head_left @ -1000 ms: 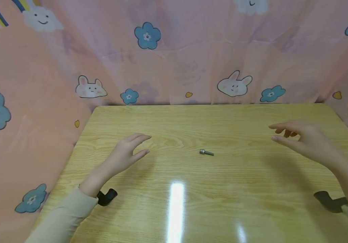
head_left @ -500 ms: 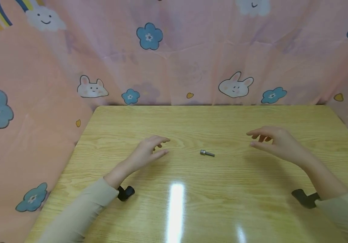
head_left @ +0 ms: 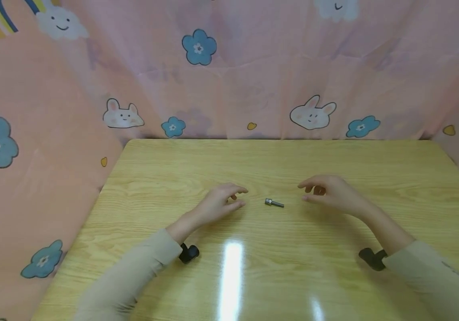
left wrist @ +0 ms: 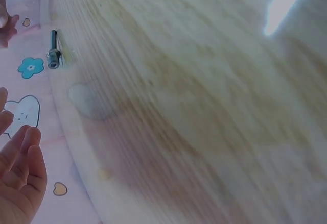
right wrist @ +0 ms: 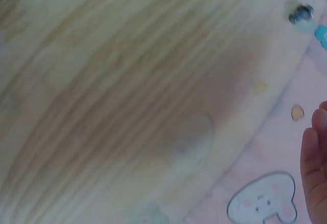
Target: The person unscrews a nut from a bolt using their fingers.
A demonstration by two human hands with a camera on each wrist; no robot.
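Note:
A small silver bolt (head_left: 274,203) lies on the wooden table, its thick head to the left and its thin dark shank to the right. In the left wrist view the bolt (left wrist: 53,50) shows a hollow in its head and a collar like a nut just behind it. My left hand (head_left: 219,203) hovers to the left of the bolt, thumb and fingers apart. On the other side my right hand (head_left: 331,192) is held over the table with fingers loosely bent, holding nothing. Neither hand touches the bolt. The bolt (right wrist: 301,14) looks blurred in the right wrist view.
The light wooden table (head_left: 165,169) has a glossy top with a bright light reflection. Behind it and at both sides hangs a pink curtain (head_left: 233,80) with flowers and rabbits. A black wrist camera (head_left: 189,254) sits under the left wrist, another (head_left: 373,258) under the right.
Both hands have moved inward toward the bolt, the left one rightward and the right one leftward. The bolt stays in place on the table.

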